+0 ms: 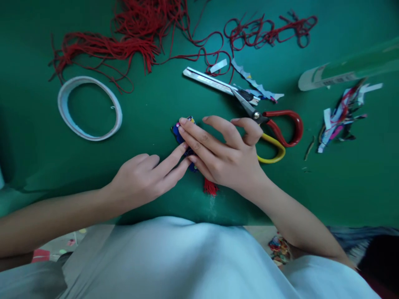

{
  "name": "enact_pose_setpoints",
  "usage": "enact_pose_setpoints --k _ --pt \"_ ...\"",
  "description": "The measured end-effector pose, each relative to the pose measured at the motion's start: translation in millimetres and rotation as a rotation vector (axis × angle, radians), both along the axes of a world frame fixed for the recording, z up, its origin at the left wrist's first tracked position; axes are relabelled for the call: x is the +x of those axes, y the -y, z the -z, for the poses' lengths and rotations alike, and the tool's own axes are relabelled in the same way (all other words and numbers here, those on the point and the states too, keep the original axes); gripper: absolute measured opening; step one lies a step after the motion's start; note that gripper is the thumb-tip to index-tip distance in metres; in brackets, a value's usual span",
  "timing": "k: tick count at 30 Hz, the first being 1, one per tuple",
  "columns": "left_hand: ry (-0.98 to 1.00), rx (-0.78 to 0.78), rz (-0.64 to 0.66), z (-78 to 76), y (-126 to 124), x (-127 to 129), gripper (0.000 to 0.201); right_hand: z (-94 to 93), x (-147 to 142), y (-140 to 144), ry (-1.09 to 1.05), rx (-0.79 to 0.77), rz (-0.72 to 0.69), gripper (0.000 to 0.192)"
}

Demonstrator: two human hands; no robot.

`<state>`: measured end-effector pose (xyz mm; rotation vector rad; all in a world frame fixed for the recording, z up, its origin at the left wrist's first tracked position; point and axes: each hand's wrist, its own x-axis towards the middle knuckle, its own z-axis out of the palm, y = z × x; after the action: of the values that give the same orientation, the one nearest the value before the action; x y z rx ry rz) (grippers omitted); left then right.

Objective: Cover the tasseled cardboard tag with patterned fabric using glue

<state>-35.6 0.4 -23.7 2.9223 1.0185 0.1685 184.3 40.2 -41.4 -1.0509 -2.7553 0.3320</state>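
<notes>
A small dark blue patterned fabric ornament (178, 133) with a red tassel (210, 187) lies on the green table, mostly hidden under my fingers. My right hand (222, 151) covers it from above, two long fingers pressed along its upper part and the thumb at its lower side. The other fingers of that hand are raised and bent. From the left, my left hand (149, 174) pinches the ornament's near edge with two outstretched digits, the rest curled in. Just beyond my right hand rest scissors (282, 128) with one red and one yellow handle.
A box cutter (212, 81) lies beyond the hands, the scissors' tip over it. Red cords (137, 33) spread along the far side. A white tape ring (116, 118) sits at left. At right are a green-and-clear bottle (339, 72) on its side and fabric scraps (338, 114).
</notes>
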Motion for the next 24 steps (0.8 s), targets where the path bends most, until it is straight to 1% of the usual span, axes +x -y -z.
enact_pose_setpoints --k 1,3,8,13,16,19,21,24 --pt "0.001 -0.004 -0.004 -0.2 0 0 0.023 -0.5 -1 0 -0.004 -0.045 -0.001 0.053" --pt "0.0 -0.015 -0.013 -0.6 0 1 0.017 -1.9 -3 -1 -0.005 -0.083 -0.008 0.055" --pt "0.003 -0.019 -0.031 -1.2 0 2 0.011 -3.4 -9 0 0.026 -0.056 -0.021 0.057" --pt "0.0 -0.009 -0.039 -0.9 1 1 0.011 1.7 -13 1 0.013 -0.058 0.023 0.063" --pt "0.009 0.018 -0.05 -0.3 2 1 0.015 3.2 -8 0 -0.037 0.016 0.042 0.062" --pt "-0.005 0.03 -0.046 -0.1 2 0 0.029 1.9 4 -1 -0.155 0.131 0.05 0.054" --pt "-0.021 0.025 -0.046 -0.4 2 0 0.035 1.2 13 -1 -0.225 0.194 0.005 0.045" --pt "-0.038 0.013 -0.044 -0.6 2 -1 0.039 2.3 22 1 -0.232 0.237 -0.069 0.036"
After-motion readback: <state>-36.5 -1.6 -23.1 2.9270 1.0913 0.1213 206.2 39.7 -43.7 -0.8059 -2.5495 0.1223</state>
